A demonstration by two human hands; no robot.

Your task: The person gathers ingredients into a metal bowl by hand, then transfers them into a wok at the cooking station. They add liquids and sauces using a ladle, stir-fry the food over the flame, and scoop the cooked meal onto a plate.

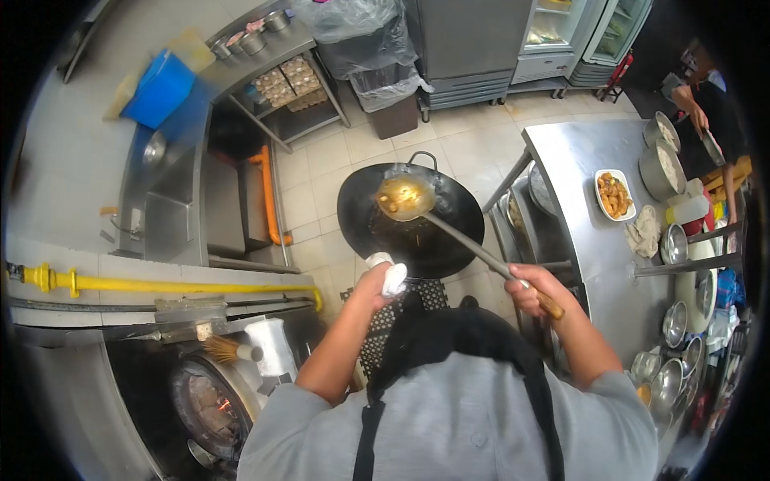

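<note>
My left hand (373,286) is closed round a folded white cloth (394,279) at the near rim of a black wok (457,232). Whatever part of the wok lies under the cloth is hidden. The wok is held up in front of my body, its loop handle (425,155) on the far side. My right hand (531,290) grips the long handle of a ladle (473,245) near its wooden end. The ladle's bowl is over the wok and holds brown, saucy food (401,196). A thin dark residue shows on the wok's inside.
On the steel table (577,184) to the right stand a white dish of browned food (613,195), pots (662,168) and a crumpled cloth (643,232). A co-worker's hand (691,108) is beyond. At lower left a burner (210,405) glows; a yellow pipe (168,286) runs above it.
</note>
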